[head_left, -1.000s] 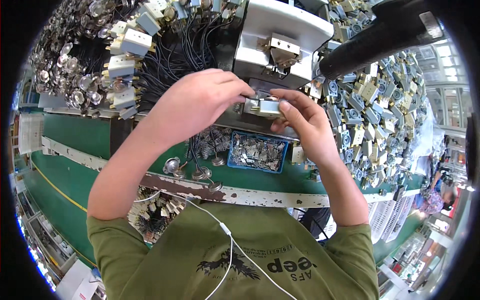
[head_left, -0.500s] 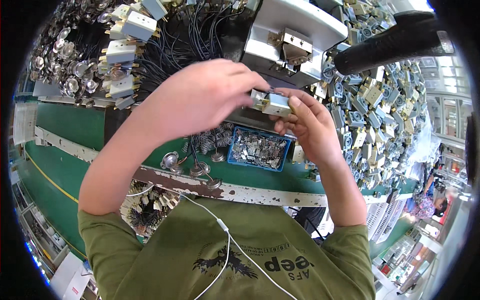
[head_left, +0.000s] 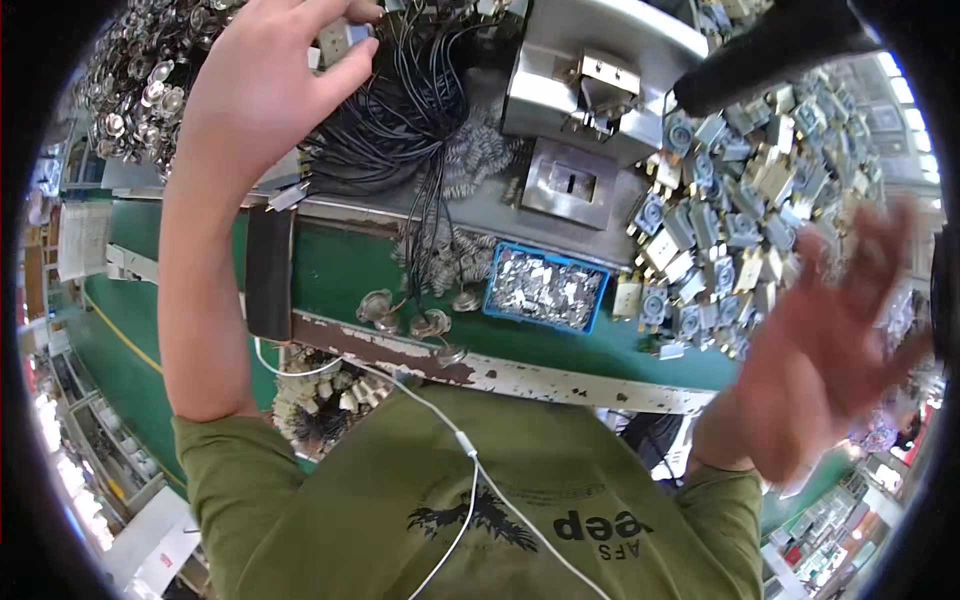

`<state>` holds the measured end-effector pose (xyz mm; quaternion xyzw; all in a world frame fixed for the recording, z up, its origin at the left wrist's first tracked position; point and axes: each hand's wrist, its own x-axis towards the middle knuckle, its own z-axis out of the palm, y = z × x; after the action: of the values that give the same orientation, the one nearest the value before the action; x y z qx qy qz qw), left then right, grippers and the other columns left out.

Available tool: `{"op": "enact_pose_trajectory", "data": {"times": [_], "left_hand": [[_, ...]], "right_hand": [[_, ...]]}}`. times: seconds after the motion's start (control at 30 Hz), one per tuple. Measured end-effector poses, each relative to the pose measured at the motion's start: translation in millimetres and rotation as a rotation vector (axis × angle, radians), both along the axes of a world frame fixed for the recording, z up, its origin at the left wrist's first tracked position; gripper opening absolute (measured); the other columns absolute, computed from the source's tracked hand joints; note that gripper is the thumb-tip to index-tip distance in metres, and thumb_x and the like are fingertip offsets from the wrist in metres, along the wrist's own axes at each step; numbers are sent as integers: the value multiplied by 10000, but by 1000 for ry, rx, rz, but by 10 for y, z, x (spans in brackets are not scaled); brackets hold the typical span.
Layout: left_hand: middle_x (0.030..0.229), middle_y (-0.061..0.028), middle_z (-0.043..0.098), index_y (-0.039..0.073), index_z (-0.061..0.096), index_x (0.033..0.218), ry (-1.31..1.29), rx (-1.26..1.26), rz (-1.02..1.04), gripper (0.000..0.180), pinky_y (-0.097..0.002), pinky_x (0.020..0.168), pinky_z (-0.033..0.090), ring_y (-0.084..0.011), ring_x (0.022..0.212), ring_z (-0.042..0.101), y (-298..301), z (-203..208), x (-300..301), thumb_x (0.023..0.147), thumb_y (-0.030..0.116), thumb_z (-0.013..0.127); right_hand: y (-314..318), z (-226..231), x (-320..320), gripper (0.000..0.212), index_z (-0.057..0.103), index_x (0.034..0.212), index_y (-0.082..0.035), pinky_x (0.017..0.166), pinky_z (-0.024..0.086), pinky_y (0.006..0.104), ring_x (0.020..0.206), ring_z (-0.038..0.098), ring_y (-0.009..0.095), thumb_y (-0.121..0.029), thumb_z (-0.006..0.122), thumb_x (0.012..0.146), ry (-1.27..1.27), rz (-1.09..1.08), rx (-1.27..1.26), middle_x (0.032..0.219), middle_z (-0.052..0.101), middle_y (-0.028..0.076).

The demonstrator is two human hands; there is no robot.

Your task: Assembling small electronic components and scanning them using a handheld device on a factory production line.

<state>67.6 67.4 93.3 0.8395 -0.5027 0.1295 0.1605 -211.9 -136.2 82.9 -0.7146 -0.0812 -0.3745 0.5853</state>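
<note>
My left hand (head_left: 265,85) is raised at the far left of the bench, its thumb and fingers closed round a white-and-grey plug housing (head_left: 336,42). Part of that housing is hidden by the fingers. Below and beside it runs a thick bundle of black wires (head_left: 420,110). Over at the right, my right hand (head_left: 820,350) is smeared by motion, its fingers spread and nothing seen in them. It is nearest to the heap of grey and white plug housings with brass pins (head_left: 720,230).
A blue tray of small metal pieces (head_left: 548,288) lies near the front edge. Behind it sit a slotted steel block (head_left: 570,184) and a metal press (head_left: 608,85). Coil springs (head_left: 475,160) and round metal discs (head_left: 150,95) lie leftward. A black tube (head_left: 770,60) overhangs the right.
Both hands were together at the middle over a white-and-grey plug housing. My left hand has moved up and left, my right hand away to the right, off the housing and spread.
</note>
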Motion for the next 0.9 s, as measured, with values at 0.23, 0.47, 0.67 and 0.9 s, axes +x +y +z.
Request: {"op": "enact_pose_trajectory", "data": {"times": [0.23, 0.47, 0.67, 0.9], "left_hand": [[1273, -109, 685, 108, 748, 1095, -448, 40, -100, 237, -443, 1011, 487, -336, 1163, 631, 44, -134, -40, 901, 245, 750], [1194, -71, 694, 128, 745, 1052, -289, 129, 2, 186, -432, 962, 504, -317, 1125, 630, 66, -97, 28, 881, 198, 768], [1064, -50, 669, 98, 695, 960, -304, -74, -287, 150, -423, 943, 494, -265, 1065, 632, -190, -321, -493, 812, 118, 696], [938, -46, 661, 85, 716, 873, -100, 53, -443, 112, -379, 979, 489, -224, 1040, 621, -342, -755, -682, 769, 121, 692]], "right_hand": [[241, 19, -42, 751, 282, 1618, -77, 1078, 480, 518, 1360, 529, 402, 7, 579, 934, -228, -201, 449, 1550, 433, 317], [228, 280, 7, 773, 247, 1626, -80, 1094, 474, 542, 1362, 523, 417, 18, 572, 931, -432, -323, 721, 1549, 426, 327], [-156, -294, -191, 628, 333, 1528, -8, 988, 536, 399, 1232, 612, 301, 58, 579, 954, 1, -261, -240, 1428, 538, 280], [-222, -177, -261, 390, 567, 1347, 26, 993, 495, 355, 1173, 616, 214, 70, 588, 960, 386, -333, -388, 1342, 621, 171]]}}
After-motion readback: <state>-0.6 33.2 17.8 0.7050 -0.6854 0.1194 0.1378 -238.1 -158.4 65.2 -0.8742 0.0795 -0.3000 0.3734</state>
